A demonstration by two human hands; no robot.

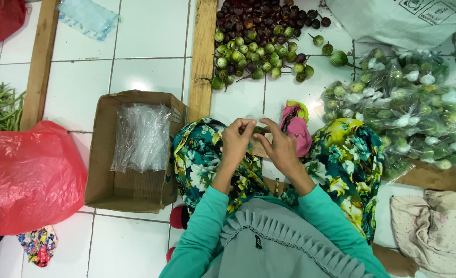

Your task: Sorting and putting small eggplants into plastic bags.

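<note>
As we sat, L hand (pixel 236 141) & R hand (pixel 281 148) met at lap, both pinching clear bag (pixel 257 122); eggplant pile (pixel 253 56) lay straight ahead, equidistant.

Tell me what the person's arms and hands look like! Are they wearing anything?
Both arms wear long, plain teal sleeves that stop at the wrists. The left hand and right hand are bare: no gloves. I can't make out any rings or bracelets.
</note>
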